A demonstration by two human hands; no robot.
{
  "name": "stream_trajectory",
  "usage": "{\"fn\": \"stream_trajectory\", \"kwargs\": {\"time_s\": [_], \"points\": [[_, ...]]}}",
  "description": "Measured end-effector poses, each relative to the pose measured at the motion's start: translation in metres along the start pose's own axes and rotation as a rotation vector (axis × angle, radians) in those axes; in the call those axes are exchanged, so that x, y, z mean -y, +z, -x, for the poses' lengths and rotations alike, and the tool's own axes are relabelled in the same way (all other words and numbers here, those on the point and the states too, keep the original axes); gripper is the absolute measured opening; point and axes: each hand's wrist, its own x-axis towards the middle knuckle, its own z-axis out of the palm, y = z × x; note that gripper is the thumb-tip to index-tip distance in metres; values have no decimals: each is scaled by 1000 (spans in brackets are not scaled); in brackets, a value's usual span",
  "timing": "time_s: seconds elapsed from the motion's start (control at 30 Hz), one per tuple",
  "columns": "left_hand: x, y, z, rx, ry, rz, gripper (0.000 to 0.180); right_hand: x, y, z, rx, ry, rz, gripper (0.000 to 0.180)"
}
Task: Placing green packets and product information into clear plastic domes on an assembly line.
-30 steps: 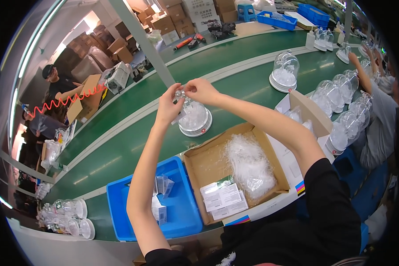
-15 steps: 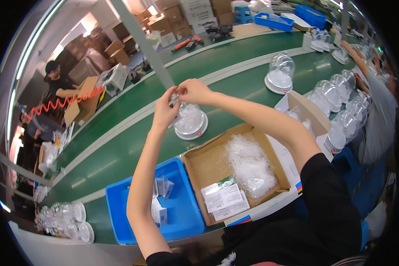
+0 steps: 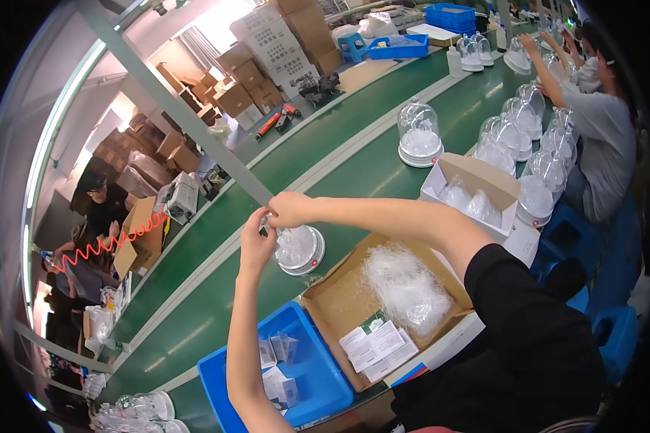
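Observation:
A clear dome on a round white base stands on the green conveyor belt in front of me, with whitish filling inside. My left hand is closed in a pinch at its top, thumb and fingertips together. My right hand comes over from the right and closes its fingers on the same spot, touching the left fingertips. The hands hide most of the dome's top, and any small part between the fingers is too small to make out.
Close by are a blue tray with small boxes and a cardboard tray holding clear shredded filler and printed cards. A white box holds clear bags. Another dome stands farther along; several more line the right. Co-workers are at right and far left.
The view has turned, so the belt and trays appear shifted. Both hands stay together at the top of the same dome, their fingers still pinched.

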Motion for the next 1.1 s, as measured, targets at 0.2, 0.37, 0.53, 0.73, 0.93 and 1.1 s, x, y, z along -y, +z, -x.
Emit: {"fn": "stream_trajectory", "kwargs": {"time_s": [0.2,0.37,0.53,0.73,0.93,1.1], "points": [[-8,-5,-3,-6,-25,-82,19,0,0,3,55,78,-304,30],[-19,-7,0,-4,-29,-197,18,4,-1,8,94,175,-492,30],[-19,-8,0,-29,34,-259,19,4,3,-1,142,160,-464,30],[-22,-13,5,-28,79,-281,18,9,3,-2,218,121,-467,31],[-22,-20,4,5,76,-263,14,7,2,-4,319,201,-630,31],[-24,-19,-1,37,99,-272,13,-3,-1,-9,387,216,-775,31]]}}
